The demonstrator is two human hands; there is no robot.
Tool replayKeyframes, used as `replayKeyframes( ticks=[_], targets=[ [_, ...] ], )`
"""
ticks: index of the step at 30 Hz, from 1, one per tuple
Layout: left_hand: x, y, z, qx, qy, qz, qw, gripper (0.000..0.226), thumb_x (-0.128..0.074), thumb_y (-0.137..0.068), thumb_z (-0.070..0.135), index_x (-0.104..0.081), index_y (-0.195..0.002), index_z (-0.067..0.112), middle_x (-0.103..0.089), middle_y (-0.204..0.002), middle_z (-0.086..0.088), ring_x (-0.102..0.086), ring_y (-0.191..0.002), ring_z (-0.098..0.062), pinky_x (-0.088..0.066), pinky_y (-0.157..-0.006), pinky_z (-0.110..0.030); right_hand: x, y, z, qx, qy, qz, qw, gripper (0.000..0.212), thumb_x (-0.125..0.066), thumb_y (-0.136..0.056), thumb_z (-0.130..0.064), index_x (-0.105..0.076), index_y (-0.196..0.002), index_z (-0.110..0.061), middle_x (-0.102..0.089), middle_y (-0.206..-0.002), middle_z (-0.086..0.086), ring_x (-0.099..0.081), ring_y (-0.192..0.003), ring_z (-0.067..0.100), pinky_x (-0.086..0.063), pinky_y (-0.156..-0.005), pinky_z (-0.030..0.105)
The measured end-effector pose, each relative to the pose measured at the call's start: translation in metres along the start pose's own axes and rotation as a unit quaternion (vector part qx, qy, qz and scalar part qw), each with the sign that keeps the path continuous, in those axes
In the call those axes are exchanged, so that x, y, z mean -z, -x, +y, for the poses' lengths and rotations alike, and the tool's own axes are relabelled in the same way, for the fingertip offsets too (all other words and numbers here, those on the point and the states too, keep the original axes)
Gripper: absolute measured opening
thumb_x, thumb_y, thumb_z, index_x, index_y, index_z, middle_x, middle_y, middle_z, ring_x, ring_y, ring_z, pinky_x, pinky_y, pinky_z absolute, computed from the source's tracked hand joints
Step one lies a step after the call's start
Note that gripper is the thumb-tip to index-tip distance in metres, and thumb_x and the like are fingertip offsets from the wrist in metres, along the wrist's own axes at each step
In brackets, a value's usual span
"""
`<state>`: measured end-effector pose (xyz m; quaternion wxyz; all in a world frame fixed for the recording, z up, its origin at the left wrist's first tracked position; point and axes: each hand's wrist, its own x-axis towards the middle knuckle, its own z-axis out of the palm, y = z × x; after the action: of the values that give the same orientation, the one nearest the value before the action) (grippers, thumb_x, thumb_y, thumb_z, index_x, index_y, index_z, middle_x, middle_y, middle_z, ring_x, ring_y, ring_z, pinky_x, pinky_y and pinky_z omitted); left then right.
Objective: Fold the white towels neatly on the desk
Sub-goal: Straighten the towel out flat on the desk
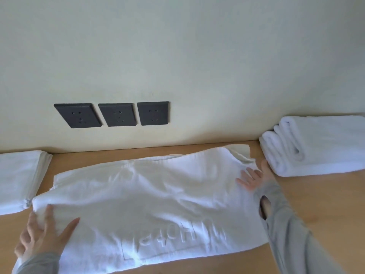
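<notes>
Left hand (42, 232) and right hand (253, 177) fingers spread flat on towel (150, 196), folded stacks (316, 147) flanking, 3 sockets (114, 115) behind

The flat folded towel (17, 178) runs off the left edge; the stacked folded towels (316, 147) run off the right. The spread towel's (148, 194) embossed lettering (177, 240) stays unreadable.

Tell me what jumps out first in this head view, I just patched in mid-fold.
The big white towel spread across the middle of the wooden desk dominates, with raised lettering near its front edge. The left hand presses its near-left corner and the right hand lies flat on its right end. Folded towels sit stacked at far right, another folded towel at far left, and three dark wall sockets behind.
</notes>
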<state>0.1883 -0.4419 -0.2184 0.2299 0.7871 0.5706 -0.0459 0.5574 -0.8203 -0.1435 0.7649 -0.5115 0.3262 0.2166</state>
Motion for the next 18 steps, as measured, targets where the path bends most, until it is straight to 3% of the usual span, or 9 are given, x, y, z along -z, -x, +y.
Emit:
replayKeyframes(
  ticks=[2,4,7,11,13,18],
  targets=[
    [-0.007,-0.013,-0.011,0.009,0.036,-0.019,0.999,0.149,-0.007,-0.02,0.104,-0.024,-0.147,0.027,-0.006,-0.155,-0.013,-0.012,-0.139,-0.039,-0.022,-0.11,-0.059,0.018,-0.017,0.011,-0.005,0.043,0.004,0.999,0.057,-0.041,-0.097,-0.042,-0.028,-0.144,-0.011,-0.04,-0.141,0.001,-0.041,-0.131,0.027,-0.039,-0.103,0.045],
    [-0.01,-0.02,-0.021,0.026,0.063,-0.016,0.998,0.141,-0.018,-0.025,0.104,-0.018,-0.145,0.031,-0.01,-0.154,-0.01,-0.016,-0.137,-0.04,-0.023,-0.109,-0.06,0.03,-0.017,0.017,0.075,0.174,0.016,0.982,0.051,-0.055,-0.094,-0.027,-0.038,-0.136,-0.005,-0.049,-0.126,0.006,-0.052,-0.116,0.026,-0.048,-0.093,0.041],
    [-0.012,-0.027,-0.046,0.08,0.14,-0.009,0.987,0.124,-0.045,-0.035,0.091,-0.011,-0.14,0.036,-0.023,-0.15,-0.01,-0.027,-0.134,-0.041,-0.027,-0.107,-0.062,0.074,-0.002,0.029,0.195,0.363,0.072,0.908,0.048,-0.066,-0.086,-0.014,-0.046,-0.129,-0.005,-0.052,-0.129,0.014,-0.052,-0.116,0.031,-0.045,-0.096,0.043],
    [-0.026,-0.038,-0.104,0.17,0.192,-0.008,0.967,0.127,-0.058,-0.027,0.083,-0.032,-0.136,0.022,-0.038,-0.144,-0.014,-0.04,-0.128,-0.039,-0.035,-0.103,-0.059,0.136,0.004,0.023,0.163,0.578,0.16,0.783,0.061,-0.07,-0.081,-0.029,-0.044,-0.127,0.001,-0.05,-0.127,0.021,-0.049,-0.116,0.04,-0.042,-0.097,0.05],
    [-0.027,-0.031,-0.116,0.181,0.189,-0.004,0.965,0.127,-0.063,-0.025,0.085,-0.04,-0.13,0.018,-0.046,-0.137,-0.016,-0.048,-0.119,-0.042,-0.042,-0.097,-0.056,0.153,0.004,0.021,0.133,0.598,0.178,0.77,0.063,-0.073,-0.077,-0.032,-0.046,-0.122,0.004,-0.052,-0.122,0.023,-0.051,-0.11,0.041,-0.043,-0.094,0.051],
    [-0.012,-0.007,-0.1,0.194,0.168,-0.005,0.966,0.111,-0.067,-0.026,0.08,-0.053,-0.111,0.011,-0.062,-0.108,-0.016,-0.06,-0.089,-0.039,-0.051,-0.083,-0.051,0.156,0.007,0.024,0.106,0.565,0.162,0.802,0.067,-0.074,-0.077,-0.031,-0.046,-0.128,0.003,-0.053,-0.126,0.022,-0.051,-0.112,0.042,-0.044,-0.091,0.048]
  ],
)
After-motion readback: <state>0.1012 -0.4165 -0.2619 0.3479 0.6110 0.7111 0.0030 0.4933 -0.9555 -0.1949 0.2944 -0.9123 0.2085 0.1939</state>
